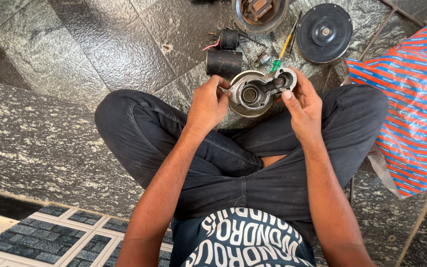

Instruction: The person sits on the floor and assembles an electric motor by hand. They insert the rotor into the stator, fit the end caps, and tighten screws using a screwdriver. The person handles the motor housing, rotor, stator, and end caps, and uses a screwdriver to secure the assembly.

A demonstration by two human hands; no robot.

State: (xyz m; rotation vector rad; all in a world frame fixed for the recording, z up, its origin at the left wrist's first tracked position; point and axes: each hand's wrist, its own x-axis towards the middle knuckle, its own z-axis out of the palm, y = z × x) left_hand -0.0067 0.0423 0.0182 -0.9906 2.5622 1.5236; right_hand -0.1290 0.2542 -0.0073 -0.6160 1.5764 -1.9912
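Hands held a round metal motor housing (254,93) at upper centre of frame, above crossed legs. Left hand (207,105) gripped its left rim, fingers curled tight; right hand (303,105) clasped the right side, thumb pressed on top. Black cylinder (224,63), green-handled screwdriver (281,54), black disc (324,32) lay on stone floor (75,54) beyond. Striped bag (411,109) sat at right.

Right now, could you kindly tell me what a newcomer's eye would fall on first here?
Probably the round metal housing held at centre between the left hand and right hand, above crossed legs. Next, the orange-and-blue striped bag at the right edge, and the black round cover lying on the stone floor beyond.
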